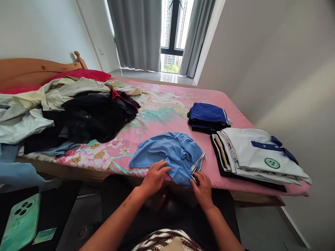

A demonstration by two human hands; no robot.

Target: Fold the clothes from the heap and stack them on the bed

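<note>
A light blue shirt (167, 151) lies loosely bunched at the near edge of the bed, with a white-and-dark striped trim on its right side. My left hand (156, 177) rests on the shirt's near edge, fingers stretched out over the cloth. At the trimmed corner, my right hand (202, 190) has thumb and fingers closed on the fabric. To the right sits a stack of folded shirts (251, 150), a white one with a navy collar and green round badge on top. Behind it is a smaller pile of folded blue and black clothes (208, 115).
Unfolded clothes (86, 115) heap up on the left of the flowered pink bedsheet (154, 116). A wooden headboard (31, 71) and red pillow (81, 74) are beyond. A green phone (22, 221) and a card (45, 235) lie at lower left. A wall borders the right.
</note>
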